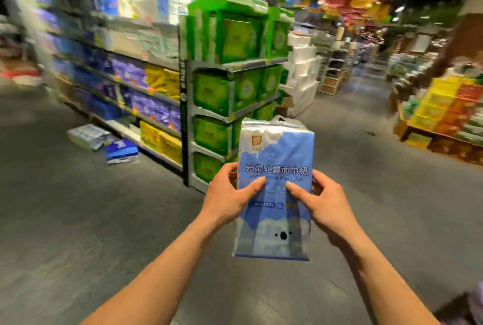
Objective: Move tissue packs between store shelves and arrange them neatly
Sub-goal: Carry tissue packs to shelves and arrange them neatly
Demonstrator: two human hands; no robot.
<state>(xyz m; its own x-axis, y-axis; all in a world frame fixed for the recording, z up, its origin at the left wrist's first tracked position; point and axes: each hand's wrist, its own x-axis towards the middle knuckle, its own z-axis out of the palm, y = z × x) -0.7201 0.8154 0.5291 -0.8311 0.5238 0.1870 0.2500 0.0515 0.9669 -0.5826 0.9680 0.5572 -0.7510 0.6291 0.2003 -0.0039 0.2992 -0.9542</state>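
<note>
Where the pack (pixel 275 157) faces the camera, its blue-and-white front reads 云柔乳霜面巾纸, with an English line below that ends "…ISTURIZING TISSUE". An orange logo square sits at its top left. A lower band shows "100" and "6", and the rest is too small to read. A koala face is printed near the bottom.

Both the left hand (pixel 230 197) and the right hand (pixel 325 203) clamp the pack from its sides, thumbs (pixel 257 184) pressed on the front and fingers curled behind. It is held upright in mid-air above the floor (pixel 78 220), before a shelf end (pixel 235 65) stocked with green packs (pixel 211 92). Two floor packs (pixel 121 150) lie beside the long shelf (pixel 146 89), their print blurred.
</note>
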